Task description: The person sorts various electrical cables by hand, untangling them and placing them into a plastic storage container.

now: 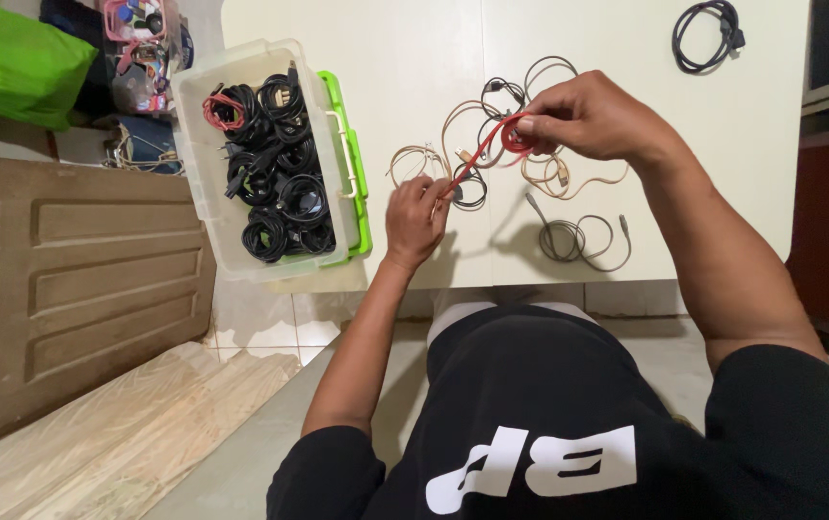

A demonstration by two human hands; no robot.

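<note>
Clear box (205, 144) full of coiled black cables (280, 173), both hands' fingers (434, 193) pinching red cable (492, 140)

Bright, even indoor light, prob. from overhead. White table (626, 144) is near blown out w/ little surface detail. Soft shadows fall toward the viewer under the left hand (416, 220) and right hand (588, 117), and beside the grey cable coil (578, 239). Focus sharp at centre; thin cables stay crisp. Wide-angle lens bends the edges: wooden door panel (68, 289) at left bows outward. Black shirt (549, 424) at bottom goes dark, folds barely readable. No motion blur seen.
</note>
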